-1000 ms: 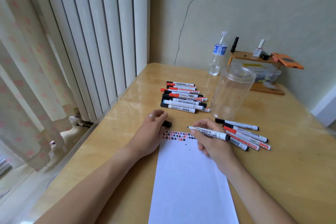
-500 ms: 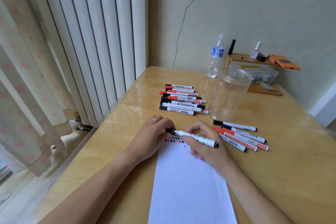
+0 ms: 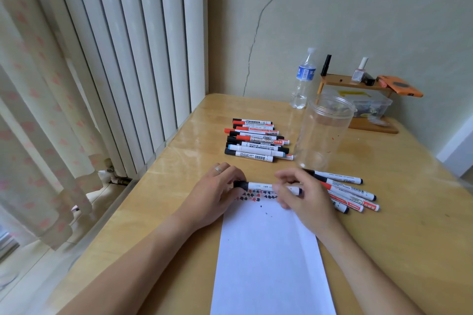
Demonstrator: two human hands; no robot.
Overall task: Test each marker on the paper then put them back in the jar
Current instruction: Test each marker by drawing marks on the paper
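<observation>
1. The left hand [image 3: 217, 192] curled its fingertips around the black cap [image 3: 240, 184] of a whiteboard marker [image 3: 268, 186], a silver ring [image 3: 217, 169] visible on one finger.
2. The right hand [image 3: 304, 194] pinched the white barrel of the same marker near its far end, thumb and fingers bent round it; the marker lay roughly level between the two hands, just above the top edge of the paper [image 3: 268, 250].
3. Both forearms reached in from the bottom of the view, the left wrist resting on the wooden table [image 3: 409, 238] beside the sheet, the right crossing the sheet's right edge.
4. A row of small red and black test marks [image 3: 252, 195] ran along the paper's top edge, directly beneath the held marker.
5. A stack of capped markers [image 3: 256, 142], black, red and one blue, lay side by side farther back on the table, to the left of the jar.
6. The clear plastic jar [image 3: 323, 130] stood upright and open, with no markers visible inside it.
7. A second group of markers [image 3: 345, 192] lay fanned on the table just right of the right hand, in front of the jar.
8. A water bottle [image 3: 303, 79] stood by the wall, beside a small wooden shelf [image 3: 353, 82] holding a nail polish bottle [image 3: 359, 70] and an orange object whose nature could not be told.
</observation>
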